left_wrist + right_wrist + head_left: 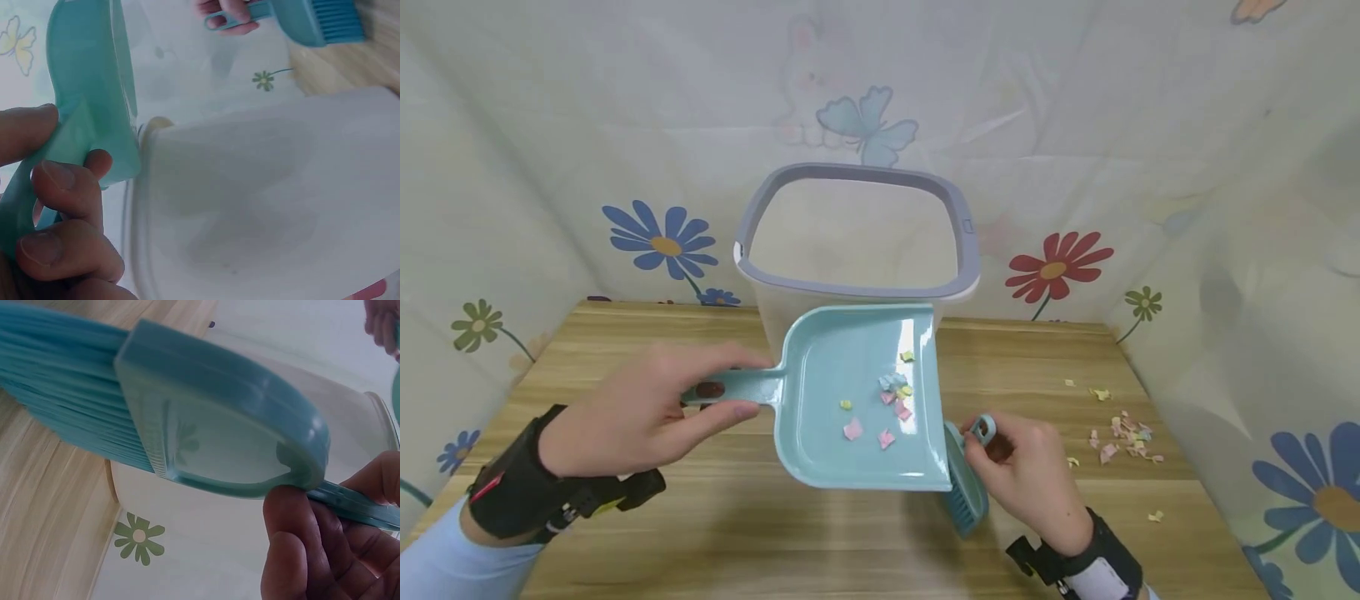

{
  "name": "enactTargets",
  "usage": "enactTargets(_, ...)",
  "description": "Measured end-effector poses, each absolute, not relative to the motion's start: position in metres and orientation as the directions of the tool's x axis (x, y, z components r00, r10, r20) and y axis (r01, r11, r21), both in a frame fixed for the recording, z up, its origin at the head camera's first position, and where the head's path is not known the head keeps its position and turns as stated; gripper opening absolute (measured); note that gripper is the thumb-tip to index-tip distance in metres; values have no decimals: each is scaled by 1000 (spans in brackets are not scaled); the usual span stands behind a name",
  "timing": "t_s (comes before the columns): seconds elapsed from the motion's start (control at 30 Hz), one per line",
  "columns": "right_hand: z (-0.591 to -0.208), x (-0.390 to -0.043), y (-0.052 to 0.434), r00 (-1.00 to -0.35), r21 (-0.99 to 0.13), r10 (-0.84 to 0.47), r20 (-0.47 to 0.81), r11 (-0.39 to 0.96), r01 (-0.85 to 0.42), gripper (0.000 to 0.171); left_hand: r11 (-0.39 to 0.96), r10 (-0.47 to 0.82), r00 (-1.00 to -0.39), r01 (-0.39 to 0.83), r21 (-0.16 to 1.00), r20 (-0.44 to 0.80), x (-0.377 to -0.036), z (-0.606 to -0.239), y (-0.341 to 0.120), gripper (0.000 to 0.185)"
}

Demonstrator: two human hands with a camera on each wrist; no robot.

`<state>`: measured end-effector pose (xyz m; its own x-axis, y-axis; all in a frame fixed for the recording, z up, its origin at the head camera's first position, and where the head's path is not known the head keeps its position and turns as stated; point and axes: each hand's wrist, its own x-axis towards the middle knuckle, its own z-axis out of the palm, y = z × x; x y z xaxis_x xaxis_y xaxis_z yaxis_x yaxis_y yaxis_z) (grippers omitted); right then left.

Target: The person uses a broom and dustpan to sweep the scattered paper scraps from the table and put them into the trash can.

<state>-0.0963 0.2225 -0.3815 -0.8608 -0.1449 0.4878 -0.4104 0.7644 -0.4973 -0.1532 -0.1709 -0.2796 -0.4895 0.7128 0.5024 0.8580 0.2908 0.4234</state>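
left hand gripping dustpan handle at frame center, handle pointing left, mouth right, just below the bin. right hand pinching brush lower right.

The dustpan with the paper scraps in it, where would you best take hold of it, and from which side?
Probably by its narrow handle, coming from the left as the left hand does now. The dustpan has a wide, shallow tray with paper scraps lying loose in it; gripping the handle keeps fingers clear of them and helps hold the tray level.
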Motion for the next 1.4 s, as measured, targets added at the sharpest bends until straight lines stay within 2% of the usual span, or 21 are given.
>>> enactTargets(0.2, -383, -97, 222, -857, -507, -146, 493, 753, -420, 15, 263, 664, -434, 898, 352, 609, -167, -251, -173, 29)
enactTargets(0.27, -383, -97, 222, -855, -504, -146, 497, 754, -421, 16, 282, 640, -434, 900, 332, 634, -172, -244, -173, 30)
enactTargets(0.47, -383, -97, 221, -842, -501, -143, 520, 747, -437, 17, 430, 559, -498, 858, 281, 663, -189, -229, -169, 38)
enactTargets(0.73, -381, -97, 220, -827, -492, -144, 543, 743, -453, 19, 583, 401, -571, 762, 281, 717, -214, -222, -162, 32)
enactTargets(1.0, -381, -96, 219, -838, -501, -137, 529, 746, -438, 18, 628, 351, -571, 732, 266, 742, -239, -232, -151, 35)
enactTargets(1.13, -382, -96, 218, -844, -507, -136, 519, 746, -432, 16, 665, 354, -551, 716, 211, 756, -244, -236, -146, 37)
enactTargets(1.4, -384, -96, 218, -849, -509, -132, 512, 750, -423, 17, 690, 403, -440, 723, 49, 803, -246, -242, -138, 34)
